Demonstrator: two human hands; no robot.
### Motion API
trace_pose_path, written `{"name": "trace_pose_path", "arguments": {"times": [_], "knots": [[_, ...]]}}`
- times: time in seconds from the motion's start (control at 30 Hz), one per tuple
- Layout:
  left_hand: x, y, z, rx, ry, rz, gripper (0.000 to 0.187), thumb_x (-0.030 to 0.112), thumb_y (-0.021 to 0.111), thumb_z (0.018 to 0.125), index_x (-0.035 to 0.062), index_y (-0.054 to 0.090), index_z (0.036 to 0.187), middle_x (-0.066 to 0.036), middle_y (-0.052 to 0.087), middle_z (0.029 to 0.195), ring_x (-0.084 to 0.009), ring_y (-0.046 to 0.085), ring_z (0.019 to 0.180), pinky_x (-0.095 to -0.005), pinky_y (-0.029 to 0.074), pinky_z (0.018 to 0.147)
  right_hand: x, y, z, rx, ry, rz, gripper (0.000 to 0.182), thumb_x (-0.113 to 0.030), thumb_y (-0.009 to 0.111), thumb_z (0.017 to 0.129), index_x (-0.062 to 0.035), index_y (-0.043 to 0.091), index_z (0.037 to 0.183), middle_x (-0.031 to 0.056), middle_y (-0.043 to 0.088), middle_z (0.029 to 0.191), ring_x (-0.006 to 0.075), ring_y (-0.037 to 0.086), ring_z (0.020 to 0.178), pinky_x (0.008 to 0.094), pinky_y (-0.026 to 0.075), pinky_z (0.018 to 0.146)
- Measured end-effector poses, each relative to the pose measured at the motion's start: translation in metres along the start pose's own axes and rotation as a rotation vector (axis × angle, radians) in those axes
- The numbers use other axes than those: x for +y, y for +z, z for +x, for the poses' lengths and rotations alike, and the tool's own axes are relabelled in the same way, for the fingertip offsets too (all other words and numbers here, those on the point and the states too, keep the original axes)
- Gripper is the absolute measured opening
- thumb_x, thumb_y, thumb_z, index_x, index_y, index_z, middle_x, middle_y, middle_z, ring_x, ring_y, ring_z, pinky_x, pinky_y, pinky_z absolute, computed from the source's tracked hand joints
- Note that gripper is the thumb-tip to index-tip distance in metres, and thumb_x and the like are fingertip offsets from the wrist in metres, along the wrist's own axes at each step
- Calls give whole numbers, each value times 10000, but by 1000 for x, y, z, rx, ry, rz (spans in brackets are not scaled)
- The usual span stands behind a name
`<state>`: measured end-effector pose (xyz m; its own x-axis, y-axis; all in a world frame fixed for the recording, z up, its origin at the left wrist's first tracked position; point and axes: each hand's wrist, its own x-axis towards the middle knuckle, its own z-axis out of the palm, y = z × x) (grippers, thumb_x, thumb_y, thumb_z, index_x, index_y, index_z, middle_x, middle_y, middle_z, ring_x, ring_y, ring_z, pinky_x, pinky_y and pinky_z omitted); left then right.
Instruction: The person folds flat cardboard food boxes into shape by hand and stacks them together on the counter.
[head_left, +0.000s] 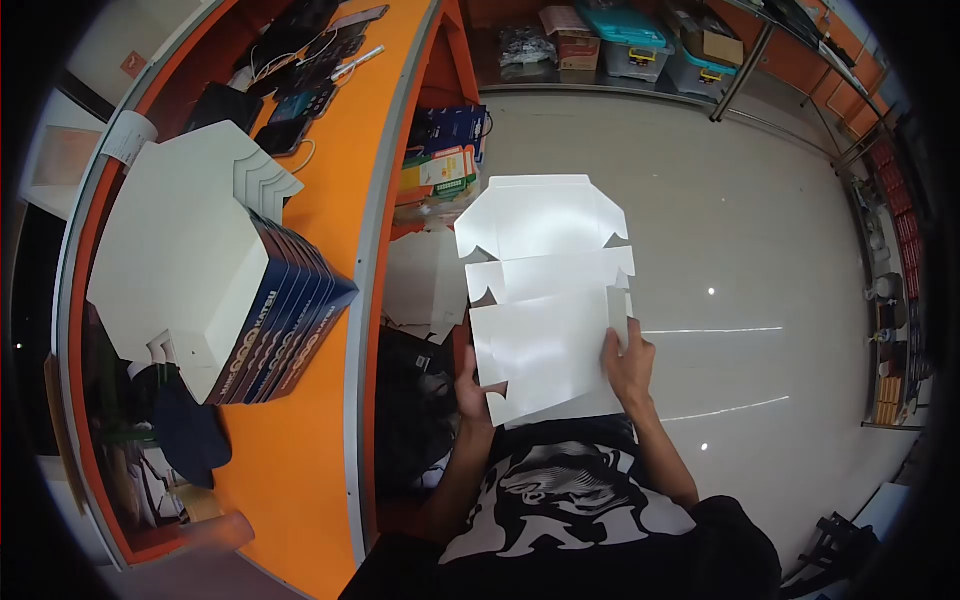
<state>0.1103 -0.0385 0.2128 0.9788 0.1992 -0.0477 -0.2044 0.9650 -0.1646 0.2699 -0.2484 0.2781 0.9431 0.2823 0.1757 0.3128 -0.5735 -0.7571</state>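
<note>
A white cardboard box blank [545, 345], creased and with notched flaps, is held out before my body, its plain side facing up. My left hand [473, 390] closes on its lower left edge beside a curved cut-out. At the right edge, my right hand [629, 368] grips it by a narrow side flap, which stands bent up. To the left, a nested stack of part-folded boxes [285, 320], white inside and dark blue with lettering outside, sits on the orange counter [300, 480].
Several phones and cables [300, 95] lie at the counter's far end. Below the counter, shelves hold coloured packets [440, 172] and a black bag [415, 385]. Lidded plastic bins [635, 55] stand on a low metal shelf at the back. Grey tiled floor [740, 280] stretches to the right.
</note>
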Motion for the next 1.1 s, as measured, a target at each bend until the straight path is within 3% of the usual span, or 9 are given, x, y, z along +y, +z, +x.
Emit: {"name": "trace_pose_path", "arguments": {"times": [0.1,0.17,0.43,0.5,0.57,0.77,0.97,1.07,1.1], "knots": [[-1,-8,-3,-245,-71,263,611,464,367,1075,10,415,1480,-143,555,1415,-287,555,1282,-434,429,1086,7,8,-3,28,-88,-133,228,-53,620,933,7,584,1150,255,675,722,415,688,642,461,530,546],[-20,29,-2,223,-2,699,516,342,493,1047,21,457,1449,-99,619,1317,-201,597,1200,-352,478,1015,11,11,-4,53,-133,-149,213,-46,615,936,8,585,1140,245,669,706,400,682,617,454,523,519],[-30,24,30,448,-4,1337,501,184,761,927,15,531,1339,-35,661,1194,-122,609,1099,-281,488,953,7,-3,3,-91,-50,35,249,-37,632,910,39,581,1142,279,696,917,460,689,804,466,557,714],[-23,14,24,394,-28,1339,524,198,737,948,9,504,1377,-48,643,1228,-127,609,1111,-283,501,939,13,-8,6,-188,78,106,289,-37,643,898,46,581,1168,284,696,958,472,685,838,467,556,759],[-22,17,17,355,-70,1151,562,219,705,971,12,459,1433,-60,616,1282,-144,608,1139,-288,510,937,35,-4,9,23,-217,-44,388,-37,667,875,57,578,1241,291,696,963,471,688,827,461,554,764],[-18,12,10,381,-71,987,728,220,677,982,57,273,1565,-95,549,1386,-198,606,1188,-346,556,926,50,-11,12,-239,179,73,433,-15,671,866,47,581,1285,246,681,771,350,669,635,391,521,616],[-15,17,7,396,-51,792,740,220,639,986,71,226,1583,-105,495,1442,-248,522,1305,-407,460,1049,38,-2,17,204,-572,-314,388,28,604,895,26,545,1279,231,695,923,383,676,742,394,523,670],[-10,12,3,404,-13,749,723,196,624,988,69,231,1581,-95,481,1459,-238,478,1348,-415,412,1093,28,-12,14,177,-456,-277,317,15,566,941,8,536,1257,192,683,1011,313,677,821,357,522,733],[-6,7,-1,411,-15,749,721,194,620,990,73,228,1584,-91,489,1456,-232,490,1339,-405,415,1092,19,-22,13,38,-53,3,297,5,550,964,2,527,1260,167,674,1000,261,665,846,337,520,749]]}}
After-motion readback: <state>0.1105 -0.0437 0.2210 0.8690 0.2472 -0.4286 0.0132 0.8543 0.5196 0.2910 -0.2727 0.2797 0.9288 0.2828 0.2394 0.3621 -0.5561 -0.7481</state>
